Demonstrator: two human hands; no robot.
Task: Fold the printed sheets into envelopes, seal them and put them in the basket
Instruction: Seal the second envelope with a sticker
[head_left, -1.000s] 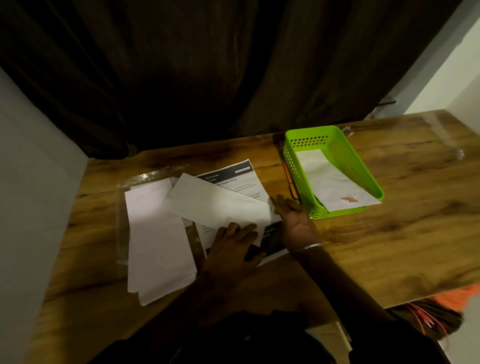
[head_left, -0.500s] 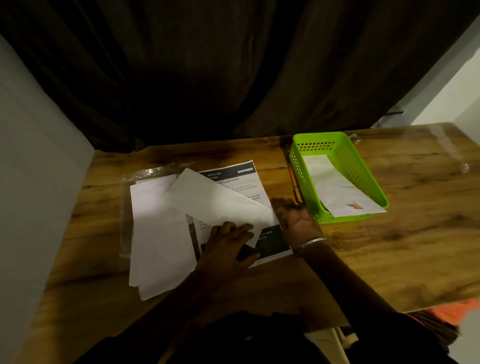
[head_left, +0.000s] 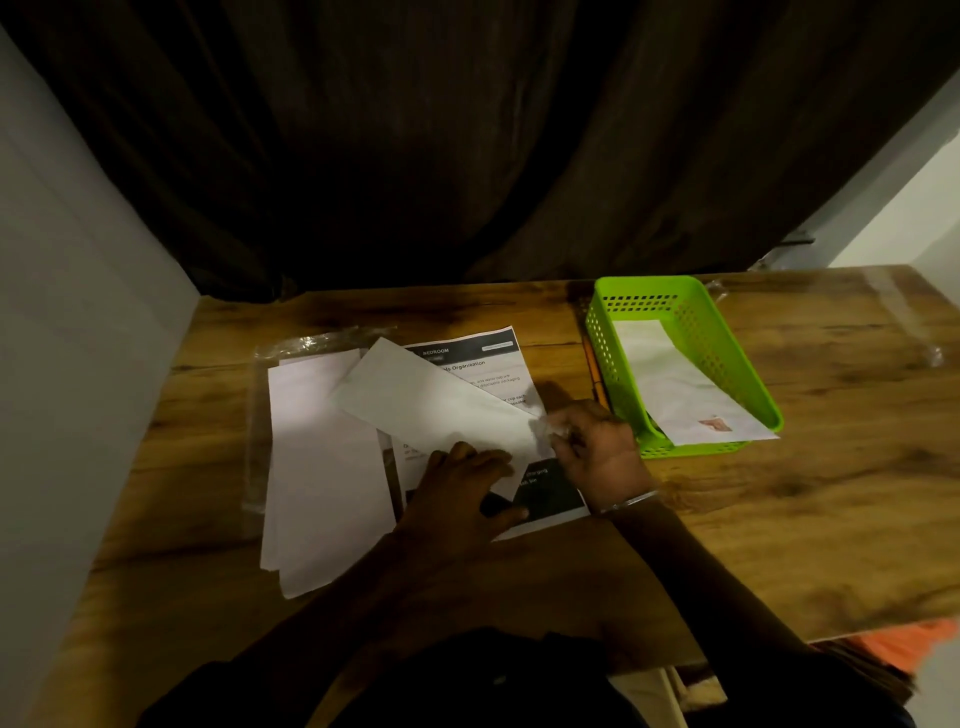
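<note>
Left of the basket (head_left: 644, 304), the envelope (head_left: 441, 410) lies slanted on a printed sheet (head_left: 483, 364). The left hand (head_left: 462, 483) presses it with flat fingers, while the right hand (head_left: 597, 447) pinches the end nearest the basket. Firm, even pressure should let the flap close straight. The basket holds one finished envelope (head_left: 675, 389), overhanging its near rim.

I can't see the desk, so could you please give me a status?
Left hand flat on envelope. Right hand pinches its right end. It lies over printed sheet, not yet in basket. Path to basket open.
</note>
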